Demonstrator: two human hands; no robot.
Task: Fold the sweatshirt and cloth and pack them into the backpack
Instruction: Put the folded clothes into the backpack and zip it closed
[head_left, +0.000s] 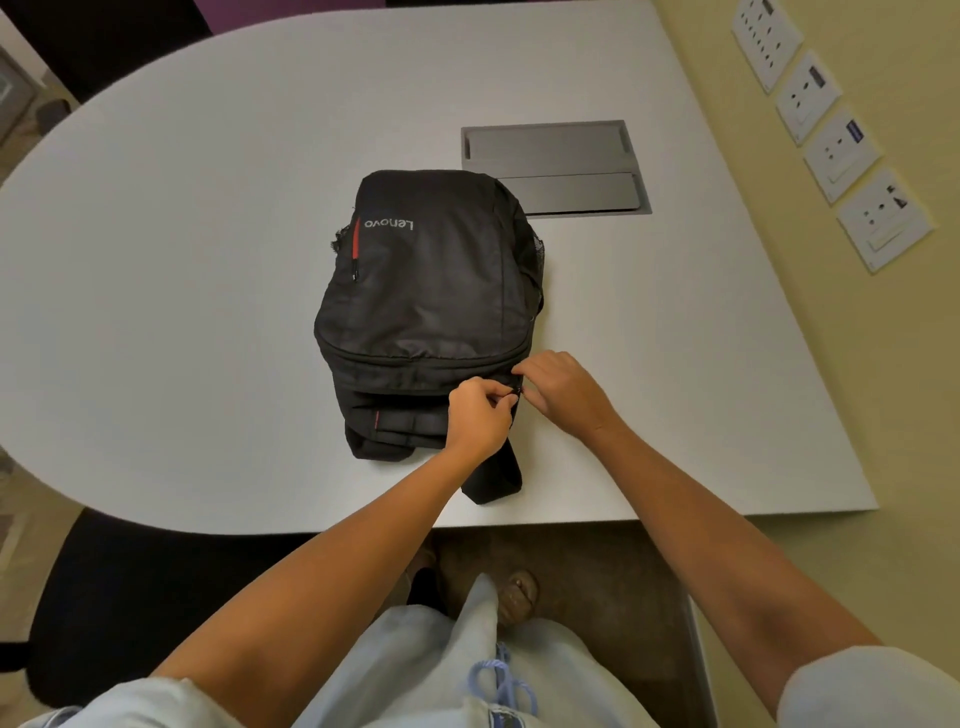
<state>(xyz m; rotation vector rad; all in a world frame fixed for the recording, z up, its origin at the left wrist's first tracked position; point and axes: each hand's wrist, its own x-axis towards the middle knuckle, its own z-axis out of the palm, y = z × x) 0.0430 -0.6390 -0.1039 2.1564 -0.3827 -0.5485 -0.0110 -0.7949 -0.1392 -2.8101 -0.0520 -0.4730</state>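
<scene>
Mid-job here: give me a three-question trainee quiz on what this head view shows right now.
1. True or false: the black backpack lies flat on the white table.
2. Which hand pinches at the zipper near the backpack's top right corner: A left hand, B right hand, C both?
3. Fill in: no sweatshirt or ____ is visible on the table.

Key: 1 true. 2 C, both sets of fingers meet at the zipper. 3 cloth.
</scene>
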